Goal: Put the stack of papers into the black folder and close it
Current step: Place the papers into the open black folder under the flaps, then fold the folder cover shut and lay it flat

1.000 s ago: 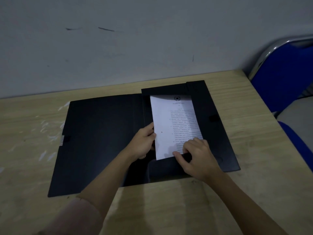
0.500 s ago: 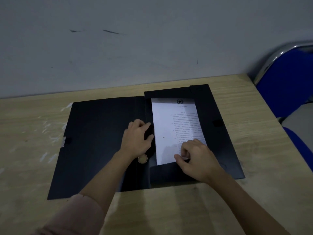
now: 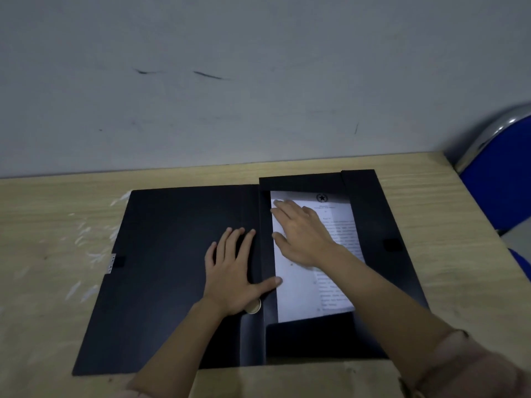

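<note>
The black folder (image 3: 172,254) lies open and flat on the wooden table, cover to the left, tray to the right. The stack of papers (image 3: 298,297), white with printed text, lies inside the right tray between its black flaps. My left hand (image 3: 232,271) rests flat on the inner cover beside the spine, fingers spread, thumb touching the paper's left edge. My right hand (image 3: 301,234) lies flat on the upper part of the papers, fingers spread toward the top left corner. Neither hand grips anything.
The wooden table (image 3: 57,225) meets a grey wall at the back. A blue chair with a metal frame (image 3: 500,179) stands past the table's right edge. A round finger hole (image 3: 254,307) shows on the folder's spine. A clasp (image 3: 112,262) sits on the cover's left edge.
My right hand has moved from the paper's lower edge up onto its upper part and flattened. My left hand has spread flat on the cover beside the spine. The papers now lie deeper in the tray.
</note>
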